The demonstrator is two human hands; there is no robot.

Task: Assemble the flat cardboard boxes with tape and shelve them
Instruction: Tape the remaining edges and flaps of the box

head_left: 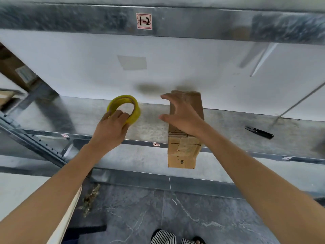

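An assembled brown cardboard box (182, 148), marked 6 on its front face, lies on the metal shelf (151, 127) and juts out past the shelf's front edge. My right hand (181, 115) rests on the top of the box with fingers spread. Left of it, my left hand (112, 127) grips a yellow tape roll (135, 110) by its near rim and holds it just above the shelf.
Small black snips (259, 132) lie on the shelf at the right. A shelf beam with label 1-2 (144, 21) runs overhead. More cardboard boxes (15, 69) sit at the far left. A flat pale board (68, 217) leans at lower left over the grey floor.
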